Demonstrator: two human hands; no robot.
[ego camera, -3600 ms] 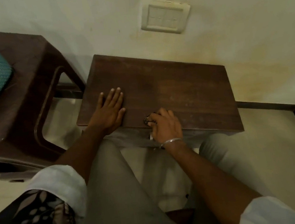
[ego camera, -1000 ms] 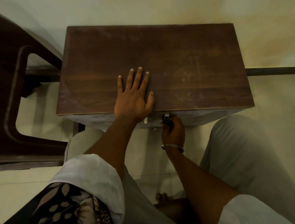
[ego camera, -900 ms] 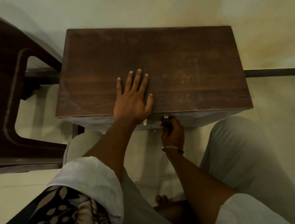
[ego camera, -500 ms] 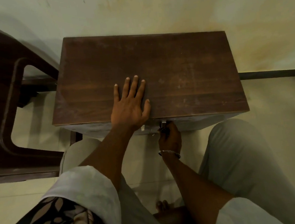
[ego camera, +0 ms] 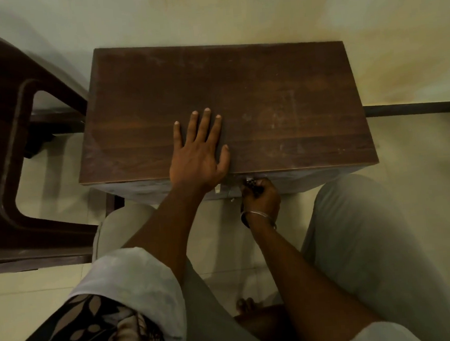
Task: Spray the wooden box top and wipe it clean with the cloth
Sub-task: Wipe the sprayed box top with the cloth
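My left hand's fingers lie spread and flat on the wooden box top, palm down near its near edge, gripping nothing. My right hand is curled closed against the box's near face just below the top's edge, around a small dark, patterned thing by what looks like a latch; I cannot tell what it is. A few seconds ago that right hand rested on the top at the near edge; since then it has dropped to the front face, while the left has slid rightward toward the middle. I judge spraying and wiping have not begun: no bottle or cloth is in view. The box sits on the floor against the far wall, between my knees, with a dark plastic chair just to its left. Its dark brown top looks dull, with pale scuffs and smears toward the right.
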